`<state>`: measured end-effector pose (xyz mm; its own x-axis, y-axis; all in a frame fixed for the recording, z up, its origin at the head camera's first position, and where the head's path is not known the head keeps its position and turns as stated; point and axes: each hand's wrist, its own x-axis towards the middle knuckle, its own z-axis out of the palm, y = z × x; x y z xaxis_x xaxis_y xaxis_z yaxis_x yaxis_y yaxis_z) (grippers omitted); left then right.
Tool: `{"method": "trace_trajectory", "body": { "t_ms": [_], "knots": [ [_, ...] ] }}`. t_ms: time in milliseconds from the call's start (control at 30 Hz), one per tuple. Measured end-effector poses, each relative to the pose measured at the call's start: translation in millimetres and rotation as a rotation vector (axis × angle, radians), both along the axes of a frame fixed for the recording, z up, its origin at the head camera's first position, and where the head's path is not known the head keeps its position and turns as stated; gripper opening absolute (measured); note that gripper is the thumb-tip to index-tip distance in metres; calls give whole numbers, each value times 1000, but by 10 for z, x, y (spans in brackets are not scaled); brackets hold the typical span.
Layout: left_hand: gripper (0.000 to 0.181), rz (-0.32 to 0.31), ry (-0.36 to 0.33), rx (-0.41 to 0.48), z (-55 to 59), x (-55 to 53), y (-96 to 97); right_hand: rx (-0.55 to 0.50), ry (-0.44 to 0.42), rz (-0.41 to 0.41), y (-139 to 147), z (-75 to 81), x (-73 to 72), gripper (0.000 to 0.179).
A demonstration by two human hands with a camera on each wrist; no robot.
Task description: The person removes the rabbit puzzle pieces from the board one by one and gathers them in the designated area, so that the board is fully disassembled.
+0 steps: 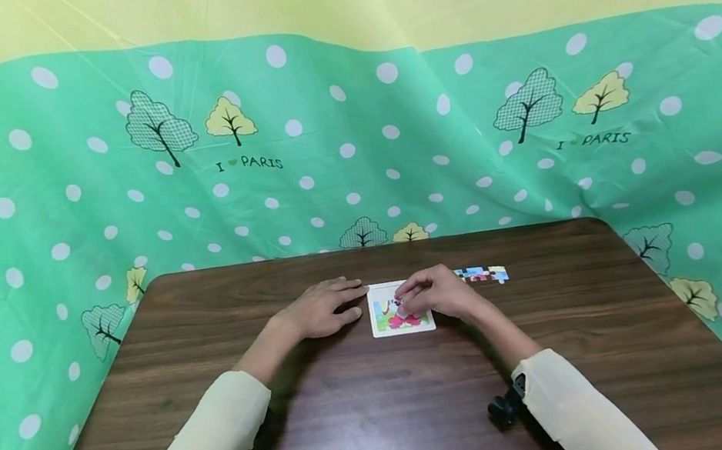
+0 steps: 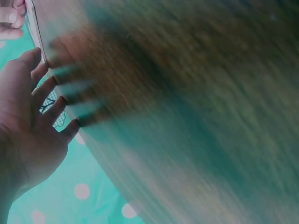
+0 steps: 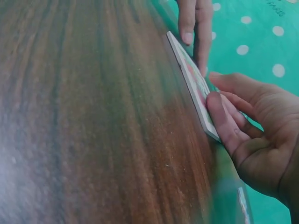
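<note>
A small square jigsaw puzzle (image 1: 391,332) with a white border and a colourful picture lies flat on the table. My left hand (image 1: 324,308) rests beside its left edge, fingers spread and extended, fingertips down by the board's upper left corner. Over the picture, my right hand (image 1: 441,294) bends its thumb and fingers together around what looks like a small pale puzzle piece (image 1: 403,310). Its fingers cover part of the picture. In the right wrist view, the thumb (image 3: 219,109) is against the board (image 3: 194,93), and the piece is hidden.
Several joined or closely laid puzzle pieces (image 1: 480,273) lie right of the board, partly behind the right hand. The brown wooden table (image 1: 362,419) reaches back to a green dotted cloth (image 1: 350,149). A small black device (image 1: 506,407) is strapped at the right sleeve.
</note>
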<state>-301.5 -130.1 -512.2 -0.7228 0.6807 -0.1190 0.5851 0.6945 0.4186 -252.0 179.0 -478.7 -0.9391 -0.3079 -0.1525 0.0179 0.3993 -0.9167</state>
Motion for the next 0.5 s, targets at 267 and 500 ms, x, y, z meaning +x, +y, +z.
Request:
{"method": "trace_trajectory", "body": {
  "t_ms": [267,500],
  "knots": [
    [61,-11,1,-27,212,132,35,75,22,5,-66,15,6,36],
    [59,-1,-9,-81,422,265,83,100,27,0,-119,-13,15,36]
  ]
}}
